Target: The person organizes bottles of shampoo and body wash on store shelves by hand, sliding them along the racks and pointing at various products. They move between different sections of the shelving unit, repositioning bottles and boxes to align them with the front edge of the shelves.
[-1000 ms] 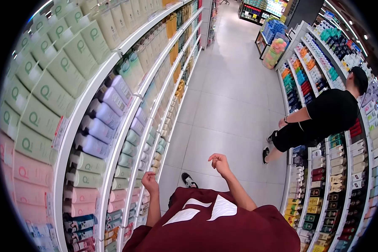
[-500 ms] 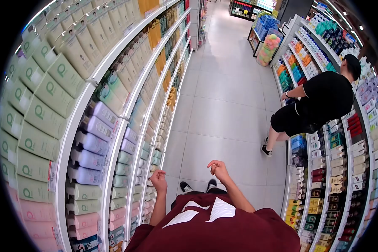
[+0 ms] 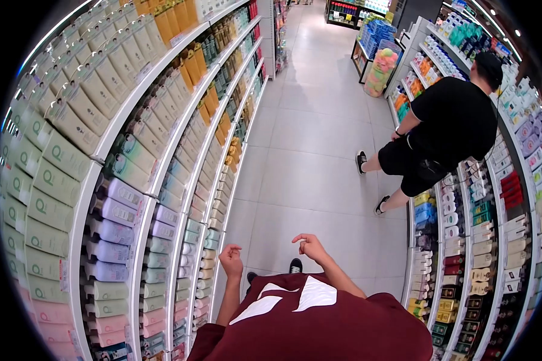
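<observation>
My left hand (image 3: 230,260) is raised in front of the maroon shirt (image 3: 325,328), its fingers loosely bent and somewhat apart, holding nothing. Nearest to it is the left shelving, with rows of pump bottles and tubes; no contact shows. To the right, my right hand (image 3: 311,247) hovers above the floor (image 3: 295,225), empty as well, with the index finger extended and the others curled. A gap separates the two hands. Dark shoes (image 3: 295,266) show just below and between them.
Long shelves (image 3: 93,171) of green, lilac and pink products line the left side. At right, a person in black (image 3: 454,117) stands beside curved shelves (image 3: 442,240) of bottles. Farther up are a clear bin of colourful balls (image 3: 380,72) and a stand of blue packs (image 3: 376,36).
The left shelves and floor have shifted in view as I move forward. The person in black has turned more away, with legs apart and the arm lowered from the shelf. My hands keep nearly the same pose.
</observation>
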